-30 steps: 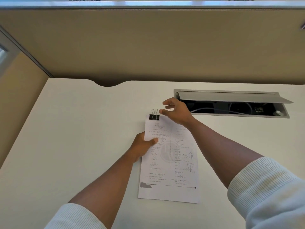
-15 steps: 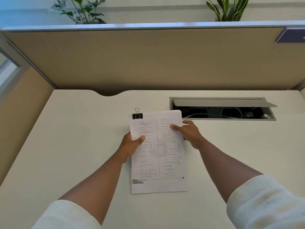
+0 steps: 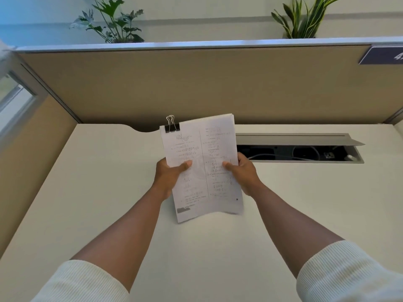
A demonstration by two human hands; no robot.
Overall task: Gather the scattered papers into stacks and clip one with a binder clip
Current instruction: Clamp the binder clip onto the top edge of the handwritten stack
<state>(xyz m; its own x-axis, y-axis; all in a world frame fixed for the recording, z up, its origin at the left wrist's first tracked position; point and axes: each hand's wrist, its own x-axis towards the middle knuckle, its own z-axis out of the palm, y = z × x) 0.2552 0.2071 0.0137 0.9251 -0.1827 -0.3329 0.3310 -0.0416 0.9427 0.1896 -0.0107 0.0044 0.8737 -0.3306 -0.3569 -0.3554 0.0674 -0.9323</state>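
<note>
Nearest, two ribbed cream sleeves (image 3: 87,282) are pushed back from the forearms, leaving both wrists bare for the work. The left hand (image 3: 169,176) and right hand (image 3: 244,174) each pinch a side edge of the stack (image 3: 202,166), thumbs on the printed face and fingers behind, so both hands are closed on the paper. The stack is held raised and tilted toward the camera, its lower edge close above or possibly resting on the worktop (image 3: 109,192); which cannot be told. A two-sided grip of this kind probably serves to present the sheets for checking alignment. The sheets are thin white paper with small print in two columns; the lower edge bows slightly, which shows that the paper is limp. At the top left corner, the clip (image 3: 172,126) bites the stack: black body, bright wire handles standing up. The clipping step therefore appears complete. The worktop is smooth, matt and off-white. Behind the right hand, a grey metal cable tray (image 3: 305,147) stands open with cords inside. Beyond that, a tan fabric partition (image 3: 196,83) closes the worktop, and leafy plants (image 3: 111,22) show above it.
</note>
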